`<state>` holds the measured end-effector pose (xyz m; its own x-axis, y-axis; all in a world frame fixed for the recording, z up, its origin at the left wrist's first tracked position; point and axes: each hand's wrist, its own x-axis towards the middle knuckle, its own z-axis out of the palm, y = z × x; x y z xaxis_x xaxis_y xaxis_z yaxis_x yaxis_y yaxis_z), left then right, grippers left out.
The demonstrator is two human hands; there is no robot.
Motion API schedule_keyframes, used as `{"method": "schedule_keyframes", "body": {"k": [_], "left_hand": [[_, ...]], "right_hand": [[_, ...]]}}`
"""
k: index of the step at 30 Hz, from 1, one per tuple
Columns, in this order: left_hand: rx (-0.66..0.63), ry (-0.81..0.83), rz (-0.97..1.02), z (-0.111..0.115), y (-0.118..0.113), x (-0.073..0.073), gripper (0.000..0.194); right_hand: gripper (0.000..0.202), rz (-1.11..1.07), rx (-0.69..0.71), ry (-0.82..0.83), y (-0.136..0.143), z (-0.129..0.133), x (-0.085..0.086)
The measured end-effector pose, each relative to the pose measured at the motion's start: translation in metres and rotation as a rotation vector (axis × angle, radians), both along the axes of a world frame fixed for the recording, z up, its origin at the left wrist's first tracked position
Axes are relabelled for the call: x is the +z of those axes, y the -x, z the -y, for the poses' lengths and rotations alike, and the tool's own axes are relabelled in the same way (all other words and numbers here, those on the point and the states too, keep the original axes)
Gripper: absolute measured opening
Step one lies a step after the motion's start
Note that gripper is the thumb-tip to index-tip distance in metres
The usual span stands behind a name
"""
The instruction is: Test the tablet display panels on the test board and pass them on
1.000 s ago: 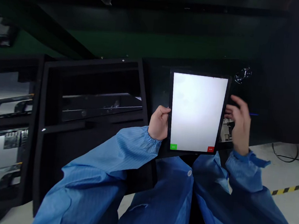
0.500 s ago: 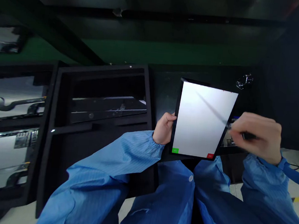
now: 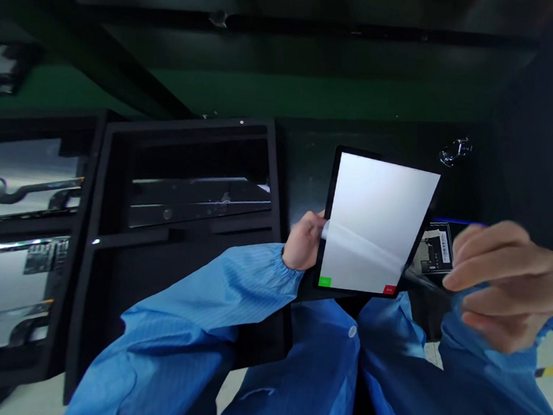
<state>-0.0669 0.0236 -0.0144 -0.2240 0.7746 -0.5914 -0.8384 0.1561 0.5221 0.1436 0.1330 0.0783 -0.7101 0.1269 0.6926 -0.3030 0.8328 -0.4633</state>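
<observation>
My left hand (image 3: pixel 303 239) grips the left edge of a tablet-like display panel (image 3: pixel 372 226), its thumb at the front. The panel is lit plain white, with a green box at its lower left corner and a red one at its lower right. To the right of it, my right hand (image 3: pixel 508 282) is raised with the fingers curled together. From its fingertips a thin stick (image 3: pixel 423 282), smeared by motion, reaches left across the lower half of the screen. Its exact kind cannot be made out.
A black divided tray (image 3: pixel 273 168) stands at the left, with dark panels inside. Further left, another tray (image 3: pixel 94 177) holds silvery panels with ribbon cables. A circuit board with a label (image 3: pixel 436 249) lies behind the panel's right edge. A shiny crumpled piece (image 3: pixel 455 152) lies at the back right.
My right hand has moved right and down, away from the screen's edge. The stick now crosses lower on the screen, and more of the circuit board shows. My left hand keeps its hold.
</observation>
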Motion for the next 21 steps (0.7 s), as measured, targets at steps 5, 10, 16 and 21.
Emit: {"method": "schedule_keyframes", "body": {"k": [5,10,16,21], "left_hand": [[-0.087,0.062,0.005,-0.002,0.000,0.002,0.020],[-0.076,0.056,0.052,-0.002,0.002,0.003,0.014],[-0.077,0.081,0.112,-0.005,0.004,0.012,0.033],[-0.058,0.115,0.166,-0.009,0.007,0.016,0.044]], "right_hand": [[0.026,-0.120,-0.107,0.144,0.051,-0.023,0.004],[0.019,0.113,-0.322,0.272,0.055,-0.055,-0.010],[0.060,0.360,-0.240,0.225,0.033,-0.084,-0.037],[0.050,0.214,-0.299,0.563,0.054,-0.090,-0.077]]}}
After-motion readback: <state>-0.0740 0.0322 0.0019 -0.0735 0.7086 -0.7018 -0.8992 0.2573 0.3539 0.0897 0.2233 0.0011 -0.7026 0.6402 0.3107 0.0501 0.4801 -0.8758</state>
